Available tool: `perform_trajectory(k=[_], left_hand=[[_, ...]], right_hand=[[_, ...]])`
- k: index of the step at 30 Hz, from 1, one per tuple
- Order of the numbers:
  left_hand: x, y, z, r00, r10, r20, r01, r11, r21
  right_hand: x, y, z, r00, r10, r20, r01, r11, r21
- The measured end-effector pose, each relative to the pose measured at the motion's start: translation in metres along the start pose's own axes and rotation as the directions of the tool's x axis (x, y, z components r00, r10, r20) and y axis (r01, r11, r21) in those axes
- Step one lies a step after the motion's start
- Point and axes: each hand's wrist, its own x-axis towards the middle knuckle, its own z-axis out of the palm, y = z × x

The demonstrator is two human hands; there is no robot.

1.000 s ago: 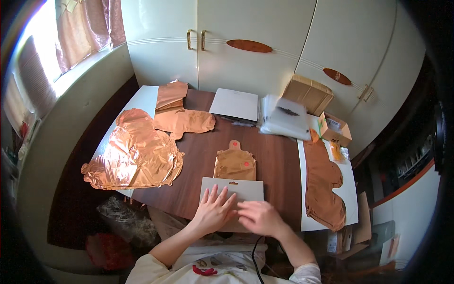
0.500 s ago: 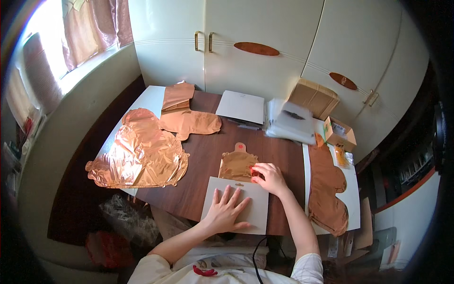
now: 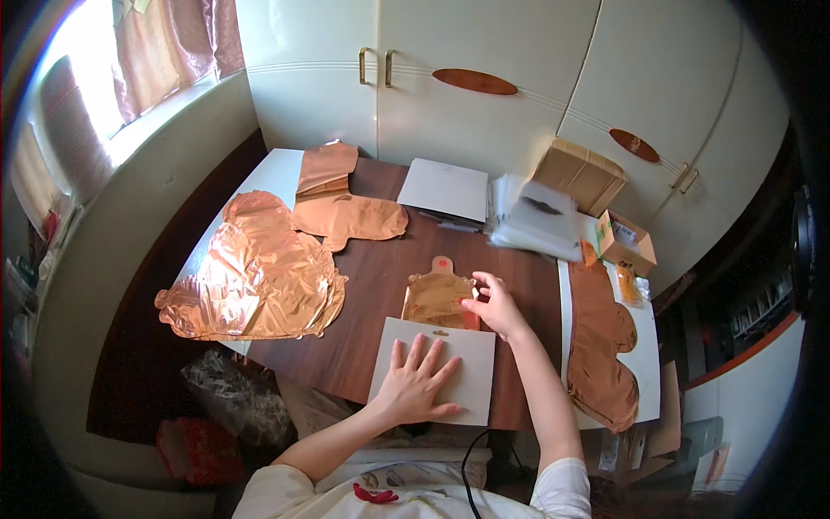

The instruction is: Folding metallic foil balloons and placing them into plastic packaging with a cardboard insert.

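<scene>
My left hand (image 3: 413, 385) lies flat with fingers spread on a white card (image 3: 471, 381) that has a small hang slot near its top edge. From under the card's far edge sticks out a folded copper-coloured foil balloon (image 3: 439, 297), its rounded tab with a red spot pointing away from me. At the right edge of this foil is my right hand (image 3: 497, 307), thumb and forefinger apart, the thumb touching the foil or just over it. A pile of shiny copper foil balloons (image 3: 268, 277) lies to the left, with flat foil shapes (image 3: 367, 222) behind it.
On the right, copper foil shapes (image 3: 598, 346) lie on a white sheet. Along the back are a stack of white cards (image 3: 445, 186), clear plastic sleeves (image 3: 538, 221), a cardboard box (image 3: 584, 177) and a small open box (image 3: 627, 246). White cupboards (image 3: 484, 39) stand behind the table (image 3: 346, 363).
My right hand has shifted slightly up along the foil's right edge, and its thumb and forefinger have spread apart. The left hand stays flat on the card.
</scene>
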Motion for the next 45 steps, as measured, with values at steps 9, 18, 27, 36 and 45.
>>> perform_trajectory(k=[9, 18, 27, 36, 45], left_hand=[[-0.001, 0.001, 0.004, 1.000, -0.011, -0.001, 0.011, 1.000, 0.002], [0.001, 0.003, 0.003, 1.000, -0.007, 0.005, 0.007, 1.000, -0.018], [0.000, 0.012, 0.004, 0.997, -0.081, -0.001, 0.081, 0.997, -0.014], [-0.001, 0.011, 0.007, 0.998, -0.053, -0.021, 0.052, 0.998, -0.026], [0.002, 0.016, 0.006, 0.994, -0.103, -0.022, 0.102, 0.995, -0.021]], right_hand=[[0.030, -0.014, -0.009, 0.906, 0.211, 0.367, -0.305, 0.926, 0.220], [0.037, 0.030, -0.006, 0.945, 0.041, 0.325, -0.066, 0.996, 0.064], [0.024, -0.003, -0.005, 0.972, 0.065, 0.228, -0.022, 0.982, -0.188], [0.019, 0.012, -0.005, 0.973, 0.065, 0.224, -0.079, 0.995, 0.053], [0.013, -0.005, -0.004, 0.981, 0.058, 0.183, -0.025, 0.984, -0.175]])
